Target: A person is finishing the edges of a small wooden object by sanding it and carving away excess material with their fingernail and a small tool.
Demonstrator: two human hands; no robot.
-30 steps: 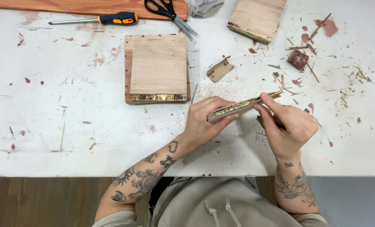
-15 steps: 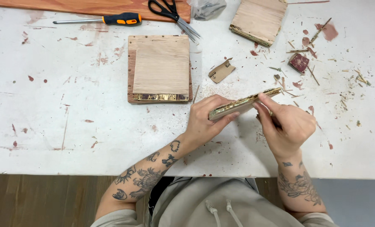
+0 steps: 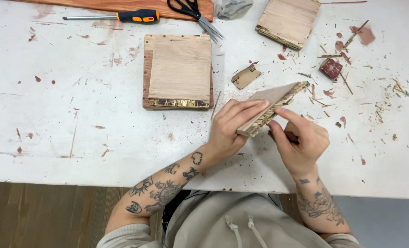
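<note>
My left hand [image 3: 229,128] grips a thin wooden panel [image 3: 273,103] with a rough, fibrous gold-brown edge, holding it tilted above the white table [image 3: 76,124]. My right hand [image 3: 298,138] is at the panel's lower edge, thumb and fingers pressed against the ragged side. Whether the right hand holds a small tool is hidden by the fingers. A similar stack of wooden boards [image 3: 179,71] with a gold-edged front lies flat on the table just behind my left hand.
Another wooden block [image 3: 289,20] lies at the back right. A small bent cardboard piece [image 3: 245,76], scissors [image 3: 193,11], a screwdriver [image 3: 122,17], a dark red block [image 3: 330,69] and scattered splinters lie on the table. The front table edge is near my body.
The panel has turned from nearly edge-on to tilted, showing more of its flat face. Both hands stay at the same spot.
</note>
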